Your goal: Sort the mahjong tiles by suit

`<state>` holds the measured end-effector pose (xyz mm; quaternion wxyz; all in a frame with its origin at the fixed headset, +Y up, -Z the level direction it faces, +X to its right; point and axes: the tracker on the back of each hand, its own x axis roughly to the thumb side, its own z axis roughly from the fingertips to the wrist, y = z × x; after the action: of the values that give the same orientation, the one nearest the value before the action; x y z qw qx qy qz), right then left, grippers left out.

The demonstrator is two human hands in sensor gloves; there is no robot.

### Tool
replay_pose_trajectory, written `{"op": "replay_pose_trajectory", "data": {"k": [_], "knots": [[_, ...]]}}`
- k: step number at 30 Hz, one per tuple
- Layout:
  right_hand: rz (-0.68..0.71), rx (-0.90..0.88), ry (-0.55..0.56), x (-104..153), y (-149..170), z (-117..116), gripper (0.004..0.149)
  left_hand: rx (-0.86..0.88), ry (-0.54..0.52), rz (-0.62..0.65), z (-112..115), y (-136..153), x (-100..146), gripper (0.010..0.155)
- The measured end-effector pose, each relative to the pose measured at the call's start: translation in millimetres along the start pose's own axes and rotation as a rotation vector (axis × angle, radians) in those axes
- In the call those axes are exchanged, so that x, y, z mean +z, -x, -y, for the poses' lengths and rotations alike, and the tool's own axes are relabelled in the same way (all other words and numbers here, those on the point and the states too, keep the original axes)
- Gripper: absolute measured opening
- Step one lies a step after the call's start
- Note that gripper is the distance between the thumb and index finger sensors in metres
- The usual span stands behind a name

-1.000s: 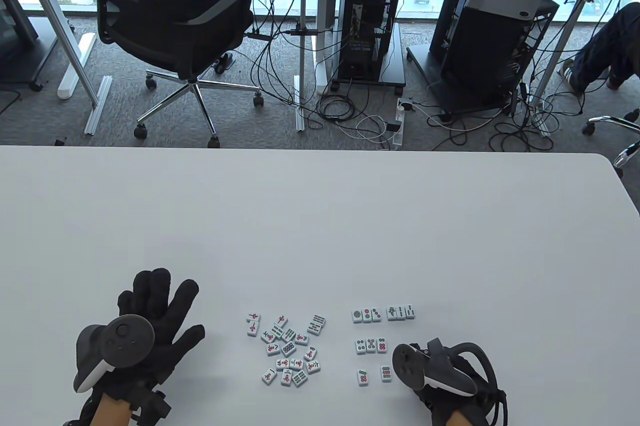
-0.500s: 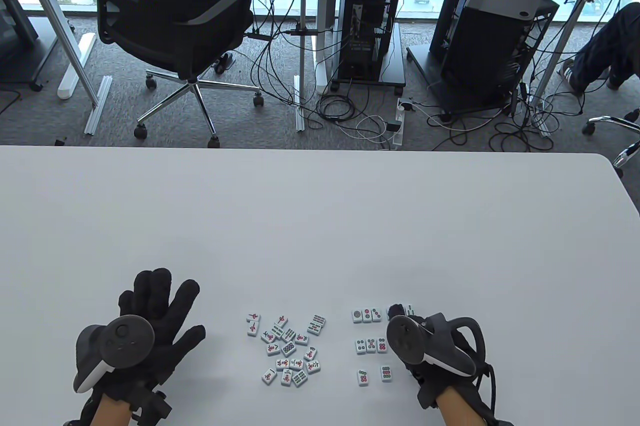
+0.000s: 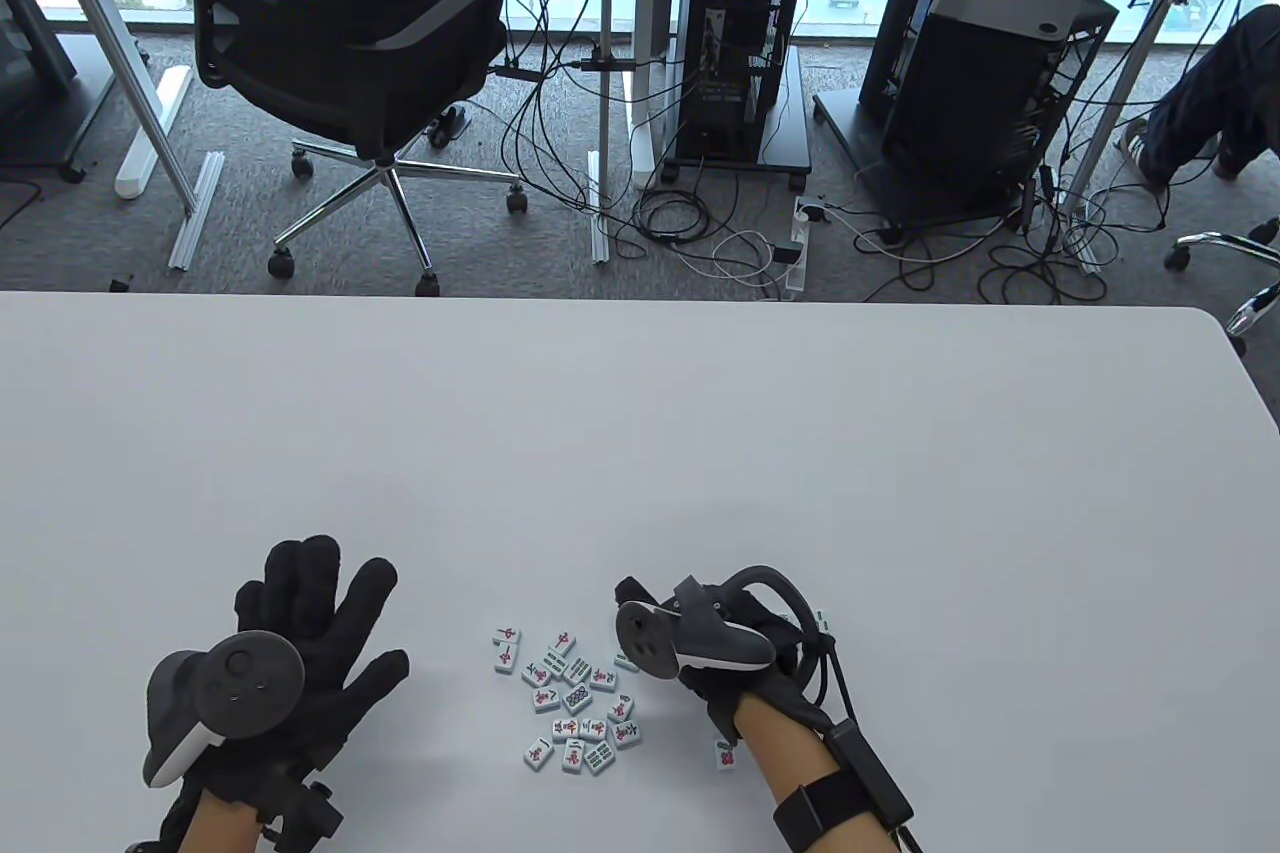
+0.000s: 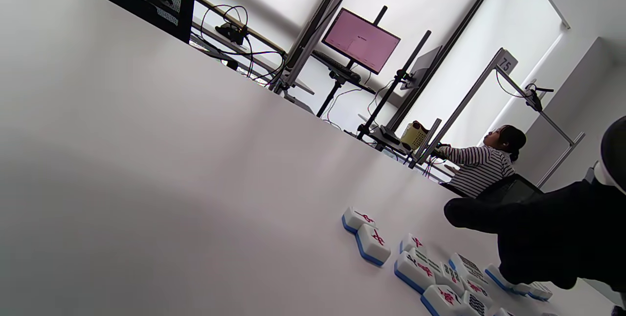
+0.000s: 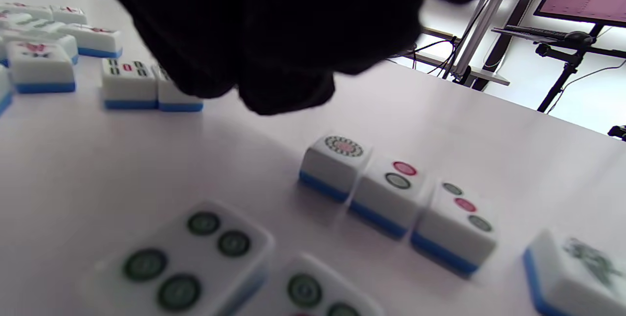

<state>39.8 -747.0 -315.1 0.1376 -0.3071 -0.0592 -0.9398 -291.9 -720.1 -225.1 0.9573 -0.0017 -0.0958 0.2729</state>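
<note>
A loose pile of mixed mahjong tiles [image 3: 572,698] lies near the table's front edge. My left hand [image 3: 318,598] rests flat on the table to the left of the pile, fingers spread, holding nothing. My right hand [image 3: 632,595] hovers at the pile's upper right corner over a bamboo tile [image 5: 128,82], one finger stretched out, nothing in its grasp. It covers most of the sorted tiles in the table view. The right wrist view shows a row of dot tiles [image 5: 391,186] with a bamboo tile [image 5: 570,263] beside it, and more dot tiles [image 5: 195,252] nearer the camera.
One dot tile [image 3: 725,759] shows beside my right forearm. The white table [image 3: 640,433] stretches wide behind the tiles. Beyond its far edge are an office chair [image 3: 340,53], cables and computer stands. A seated person [image 4: 484,164] shows in the left wrist view.
My right hand has swung left from the sorted tiles on the right to the pile's upper right corner. The left hand has stayed still.
</note>
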Motion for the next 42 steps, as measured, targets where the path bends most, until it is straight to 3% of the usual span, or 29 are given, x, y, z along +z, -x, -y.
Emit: {"op": "replay_pose_trajectory", "data": {"k": [6,11,20,34,37,42], "knots": [[0.063,0.033,-0.076,-13,-16,-2,0.064,-0.001,0.004,-0.012,0,1,0,0.079],[0.129,0.150,-0.014,-14,-29,-7,0.057,-0.002,0.003,-0.012,-1,0,0,0.079],[0.092,0.041,0.003,-7,-17,-11,0.056,-0.005,0.003,0.000,-2,-1,1,0.080],[0.031,0.028,-0.059,-10,-19,-6,0.057,-0.011,0.013,0.003,1,-2,1,0.079],[0.014,0.015,0.038,-1,-11,-2,0.058,-0.011,0.011,0.006,0,-2,1,0.079],[-0.079,-0.098,0.124,42,21,7,0.059,0.006,-0.002,0.009,-2,-1,2,0.080]]}}
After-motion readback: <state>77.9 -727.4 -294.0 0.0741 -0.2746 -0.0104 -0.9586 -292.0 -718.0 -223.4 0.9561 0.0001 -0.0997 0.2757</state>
